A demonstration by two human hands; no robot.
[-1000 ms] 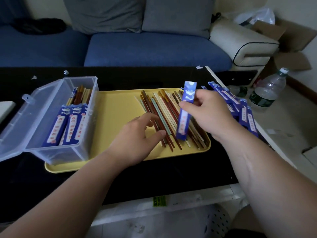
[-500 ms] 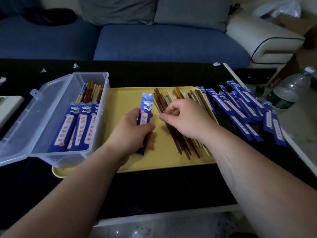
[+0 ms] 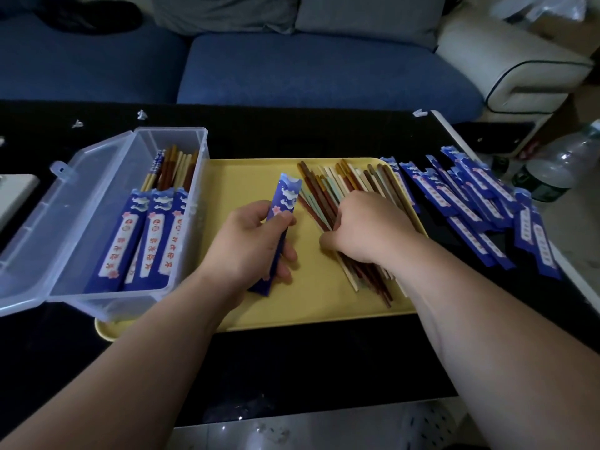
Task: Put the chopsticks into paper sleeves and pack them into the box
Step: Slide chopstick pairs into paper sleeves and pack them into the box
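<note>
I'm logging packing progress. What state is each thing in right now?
Box, lid open, sleeved pairs inside.
Left hand, grips one blue sleeve.
Right hand, fingers curled on loose chopsticks.
Loose chopsticks, unsleeved, piled on yellow tray.
Spare sleeves, scattered on table, right of tray.

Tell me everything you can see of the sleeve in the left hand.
The sleeve is a flat, narrow blue paper strip with white clouds and a pink flower printed near its notched top. Nothing pokes out of that end. It lies at a slant over the tray, with its top end pointing away and to the right. The left hand grips its middle with the thumb across the front, and its lower end shows below the fingers.
</note>
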